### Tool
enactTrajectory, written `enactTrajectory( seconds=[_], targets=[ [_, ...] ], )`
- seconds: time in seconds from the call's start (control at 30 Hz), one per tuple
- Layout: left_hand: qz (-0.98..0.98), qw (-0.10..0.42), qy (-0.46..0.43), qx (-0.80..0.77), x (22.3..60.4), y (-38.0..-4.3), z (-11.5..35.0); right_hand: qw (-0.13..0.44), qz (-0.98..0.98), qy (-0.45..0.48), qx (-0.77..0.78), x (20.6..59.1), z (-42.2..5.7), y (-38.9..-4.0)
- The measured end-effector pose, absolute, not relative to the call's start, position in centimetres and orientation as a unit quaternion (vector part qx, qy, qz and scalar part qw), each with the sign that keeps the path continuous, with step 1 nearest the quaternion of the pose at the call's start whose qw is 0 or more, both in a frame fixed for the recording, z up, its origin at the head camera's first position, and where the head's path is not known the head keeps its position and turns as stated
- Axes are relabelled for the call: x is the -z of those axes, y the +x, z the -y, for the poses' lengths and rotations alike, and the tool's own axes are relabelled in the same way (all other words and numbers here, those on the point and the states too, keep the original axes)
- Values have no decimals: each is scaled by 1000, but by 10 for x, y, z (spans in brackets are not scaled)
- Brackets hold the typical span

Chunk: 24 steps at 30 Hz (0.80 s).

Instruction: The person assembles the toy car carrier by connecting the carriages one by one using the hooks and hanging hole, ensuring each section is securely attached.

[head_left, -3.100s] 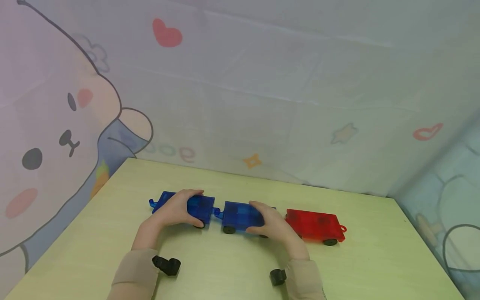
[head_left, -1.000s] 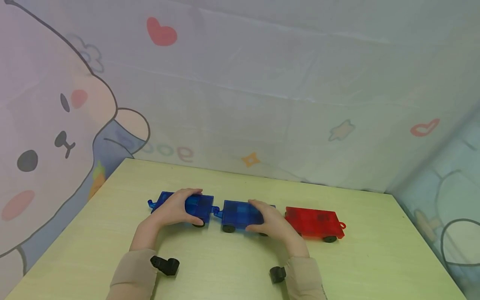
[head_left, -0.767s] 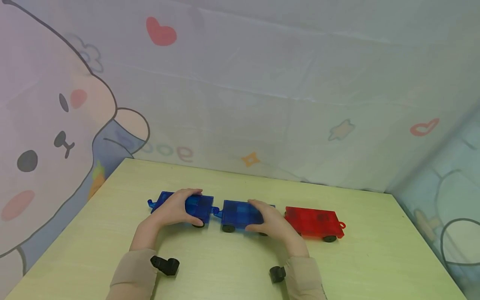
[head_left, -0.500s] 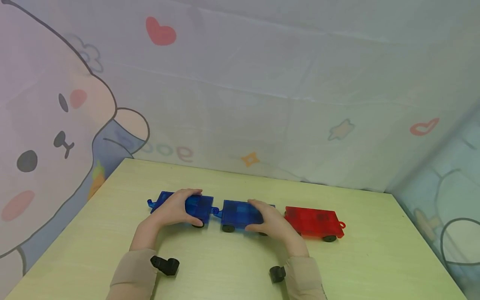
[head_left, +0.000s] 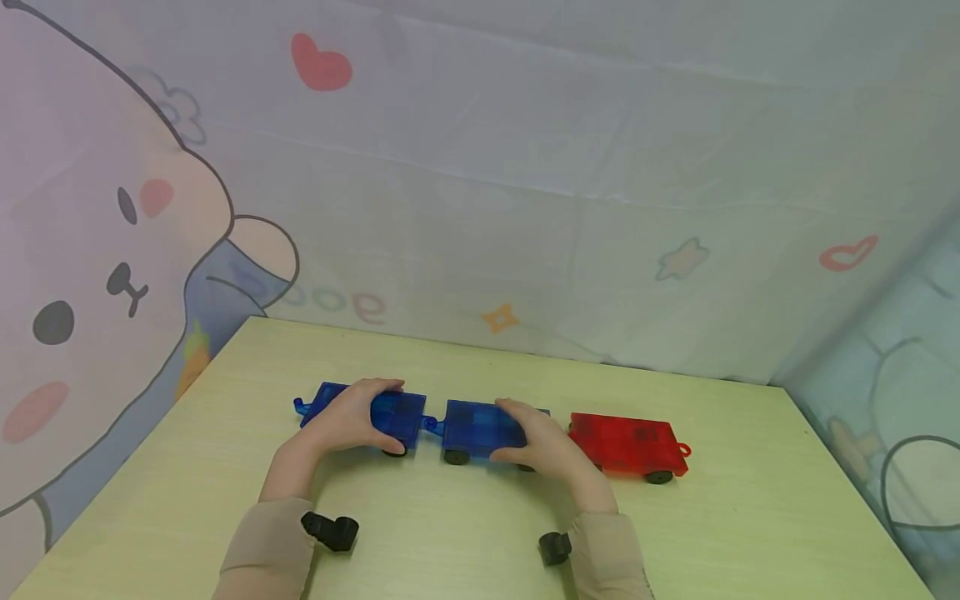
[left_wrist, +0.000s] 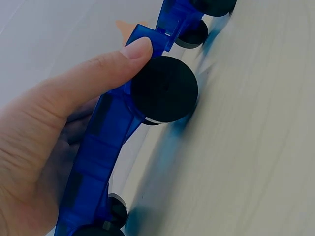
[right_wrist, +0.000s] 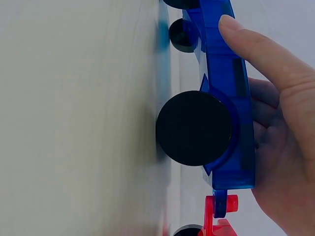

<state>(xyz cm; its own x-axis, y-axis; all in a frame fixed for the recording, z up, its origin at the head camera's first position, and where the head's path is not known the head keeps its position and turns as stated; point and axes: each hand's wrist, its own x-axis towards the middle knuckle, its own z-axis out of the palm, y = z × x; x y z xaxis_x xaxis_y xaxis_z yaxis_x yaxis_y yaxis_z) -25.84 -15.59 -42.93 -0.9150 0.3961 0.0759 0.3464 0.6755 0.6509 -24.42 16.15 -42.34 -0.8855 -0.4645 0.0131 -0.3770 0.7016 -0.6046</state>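
Two see-through blue toy train cars with black wheels and a red one stand in a row on the table. My left hand (head_left: 348, 423) grips the left blue car (head_left: 403, 412), with the thumb on its near side, close to a wheel (left_wrist: 165, 89). The right hand (head_left: 546, 446) holds the second blue car (head_left: 480, 427) by its sides, thumb (right_wrist: 268, 54) in front. A hook (head_left: 432, 423) joins the two blue cars. Behind the right hand, the red car (head_left: 626, 446) is coupled by a red hook (right_wrist: 210, 211) to the blue loop (right_wrist: 220, 202).
The pale wooden table (head_left: 450, 542) ends at the back against a printed cloth (head_left: 480, 183) with a cartoon animal. Black wrist mounts (head_left: 333, 532) sit on both forearms. A blue hook (head_left: 300, 406) sticks out at the left end of the row.
The head view has shifted slightly since the oldest frame. Both hands and all the cars stay almost in place, and the grips look the same.
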Motion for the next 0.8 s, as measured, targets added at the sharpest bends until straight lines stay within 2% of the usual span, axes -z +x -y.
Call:
enactTrajectory(
  seconds=[0.8],
  targets=[
    [-913, 37, 204, -351, 430, -257, 155, 73, -920, -229, 308, 425, -162, -245]
  ],
)
